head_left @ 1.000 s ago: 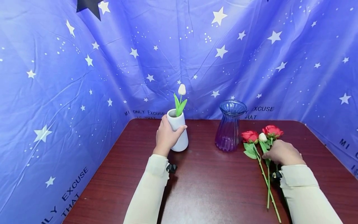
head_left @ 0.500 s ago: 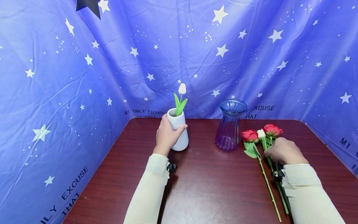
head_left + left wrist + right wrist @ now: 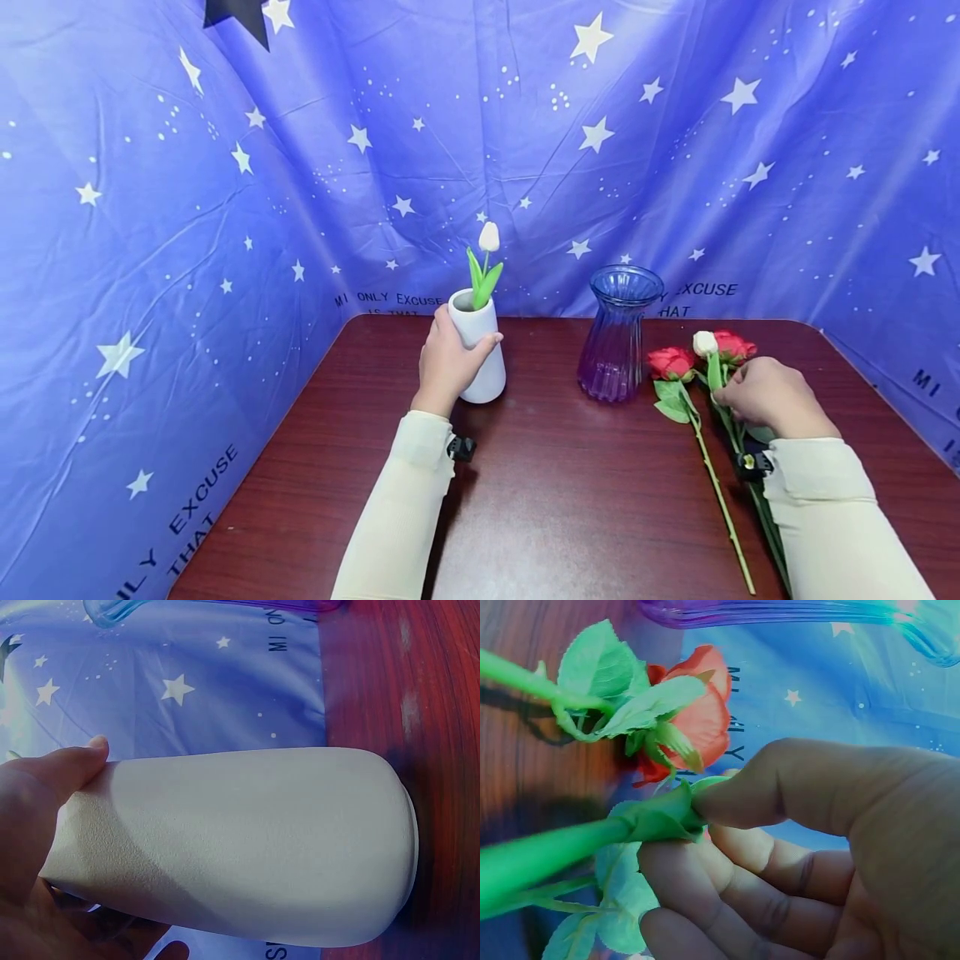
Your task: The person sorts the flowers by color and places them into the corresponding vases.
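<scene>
My left hand [image 3: 450, 358] grips a white vase [image 3: 486, 367] standing upright on the table, thumb and fingers around its upper part. A white tulip [image 3: 489, 237] with green leaves stands in that vase. At the right, my right hand [image 3: 776, 398] pinches a second white tulip [image 3: 705, 343] by its leafy green stem [image 3: 562, 851], as the right wrist view shows. Beside it two red roses lie on the table: the left rose [image 3: 670, 364] touches nothing of my hand, and the other rose [image 3: 733, 347] is partly hidden behind the tulip and hand.
A blue and purple ribbed glass vase [image 3: 613, 358] stands upright between the white vase and the roses. The dark red wooden table [image 3: 570, 492] reaches back to a blue curtain [image 3: 450, 125] with white stars, which hangs around its back and sides.
My right hand has taken hold of the second white tulip and raised it slightly from among the roses; its stem has swung right. My left hand stays on the white vase.
</scene>
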The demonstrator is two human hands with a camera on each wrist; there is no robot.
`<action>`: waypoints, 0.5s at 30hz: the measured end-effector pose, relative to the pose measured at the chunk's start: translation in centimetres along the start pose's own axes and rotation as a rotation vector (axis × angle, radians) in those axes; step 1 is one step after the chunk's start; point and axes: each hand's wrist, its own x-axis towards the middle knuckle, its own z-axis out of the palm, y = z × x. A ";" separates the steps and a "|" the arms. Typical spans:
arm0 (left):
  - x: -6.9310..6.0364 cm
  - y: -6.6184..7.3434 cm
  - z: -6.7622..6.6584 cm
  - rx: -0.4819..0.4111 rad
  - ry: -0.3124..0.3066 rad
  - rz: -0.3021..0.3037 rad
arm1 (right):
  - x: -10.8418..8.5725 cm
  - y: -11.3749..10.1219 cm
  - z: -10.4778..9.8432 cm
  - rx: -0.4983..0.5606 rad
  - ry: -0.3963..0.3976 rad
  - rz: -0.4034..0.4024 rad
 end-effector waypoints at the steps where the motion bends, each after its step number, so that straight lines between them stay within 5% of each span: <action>1: 0.0 0.0 0.0 0.001 0.001 -0.001 | 0.0 -0.1 -0.1 -0.003 0.011 -0.006; 15: -0.2 0.0 0.0 -0.010 0.001 -0.003 | -0.5 -0.3 -1.2 0.034 0.182 -0.009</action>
